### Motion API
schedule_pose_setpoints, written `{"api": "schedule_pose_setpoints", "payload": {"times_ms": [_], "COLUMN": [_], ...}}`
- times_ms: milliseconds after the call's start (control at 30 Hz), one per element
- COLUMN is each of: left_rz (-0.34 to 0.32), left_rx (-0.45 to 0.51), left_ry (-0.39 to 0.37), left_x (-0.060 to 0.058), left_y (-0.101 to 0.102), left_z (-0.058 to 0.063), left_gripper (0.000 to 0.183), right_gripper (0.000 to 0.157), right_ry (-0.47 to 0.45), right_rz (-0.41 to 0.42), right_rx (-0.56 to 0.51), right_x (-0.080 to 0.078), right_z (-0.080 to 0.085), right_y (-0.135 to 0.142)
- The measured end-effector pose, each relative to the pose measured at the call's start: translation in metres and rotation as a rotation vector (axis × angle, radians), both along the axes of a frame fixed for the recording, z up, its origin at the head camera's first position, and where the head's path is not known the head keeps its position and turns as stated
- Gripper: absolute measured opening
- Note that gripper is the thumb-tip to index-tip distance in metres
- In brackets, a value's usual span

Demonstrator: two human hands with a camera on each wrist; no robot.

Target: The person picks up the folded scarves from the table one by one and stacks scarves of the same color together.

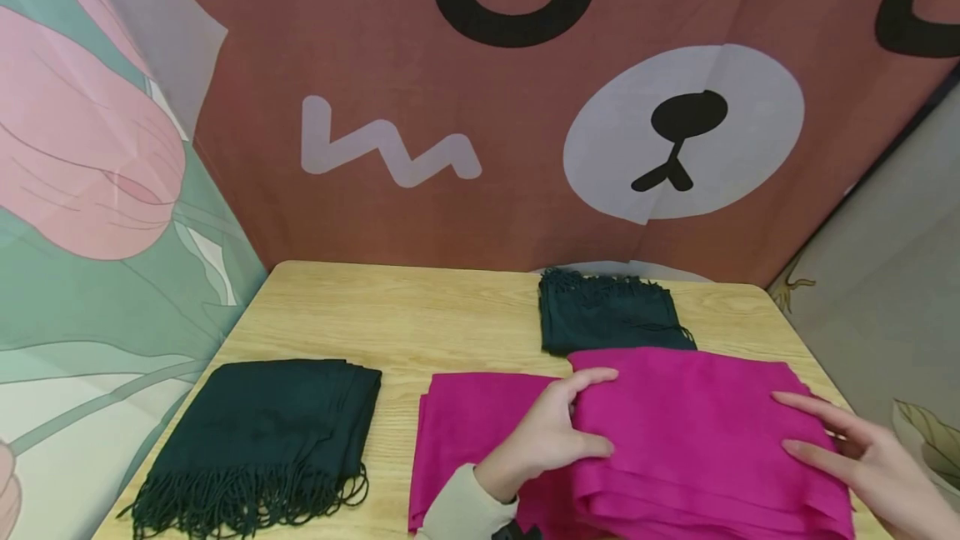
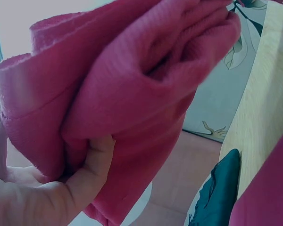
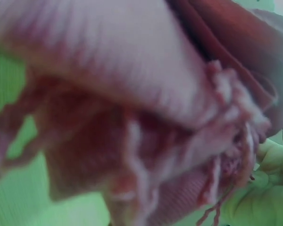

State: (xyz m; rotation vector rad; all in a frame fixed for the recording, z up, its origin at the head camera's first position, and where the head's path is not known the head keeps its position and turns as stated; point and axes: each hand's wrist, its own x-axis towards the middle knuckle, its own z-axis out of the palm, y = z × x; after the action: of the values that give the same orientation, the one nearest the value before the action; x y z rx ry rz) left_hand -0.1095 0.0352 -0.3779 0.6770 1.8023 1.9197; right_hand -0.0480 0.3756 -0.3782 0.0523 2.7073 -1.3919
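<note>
Between both hands is a folded magenta scarf point(image 1: 690, 432), raised above the wooden table. My left hand point(image 1: 551, 432) grips its left edge, thumb and fingers pinching the layers; the left wrist view shows the fingers point(image 2: 96, 160) curled under the folds. At the opposite edge my right hand point(image 1: 862, 448) holds the scarf, its fingertips over the top layer. Loose fringe point(image 3: 141, 174) hangs from the scarf in the right wrist view. Partly hidden behind my left hand, a second folded magenta scarf point(image 1: 480, 415) lies on the table.
A dark green fringed scarf point(image 1: 255, 415) lies folded at the table's left. Another dark green scarf point(image 1: 607, 315) lies at the back right, behind the raised one. Printed cloth hangings point(image 1: 375, 223) close off the wooden table point(image 1: 405, 307) at the back and sides.
</note>
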Motion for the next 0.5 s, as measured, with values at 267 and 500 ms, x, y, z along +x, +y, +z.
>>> {"api": "schedule_pose_setpoints", "payload": {"times_ms": [267,500], "left_rz": [0.018,0.058], "left_rx": [0.001,-0.005], "left_ry": [0.002,-0.015], "left_x": [-0.002,-0.004], "left_y": [-0.012,-0.021], "left_z": [0.002,0.002], "left_gripper": [0.07,0.07], "right_gripper": [0.054,0.052], "right_ry": [-0.015,-0.025], "right_rz": [0.002,0.014], "right_rx": [-0.001,-0.046], "right_x": [-0.005,-0.009], "right_z": [0.0,0.004], "right_y": [-0.011,-0.023]}}
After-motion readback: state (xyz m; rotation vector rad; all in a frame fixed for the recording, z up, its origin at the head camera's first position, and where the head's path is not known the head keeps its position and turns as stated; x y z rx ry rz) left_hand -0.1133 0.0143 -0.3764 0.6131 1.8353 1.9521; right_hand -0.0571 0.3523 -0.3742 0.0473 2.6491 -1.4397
